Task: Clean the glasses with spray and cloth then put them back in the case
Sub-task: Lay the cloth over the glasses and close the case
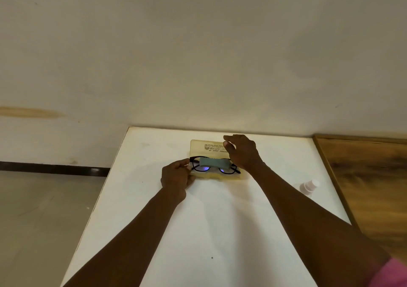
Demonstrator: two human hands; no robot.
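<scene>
Both arms outstretched, left hand (176, 175) and right hand (243, 152) curled.

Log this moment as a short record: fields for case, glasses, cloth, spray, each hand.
case: yellowish glasses case, open on white table, lid raised
glasses: black-framed glasses lying in the case
cloth: folded teal cloth across the glasses
spray: small spray bottle on the table, right of the case, untouched
left hand: left hand at the case's left end, fingers curled
right hand: right hand over the lid's right end
</scene>
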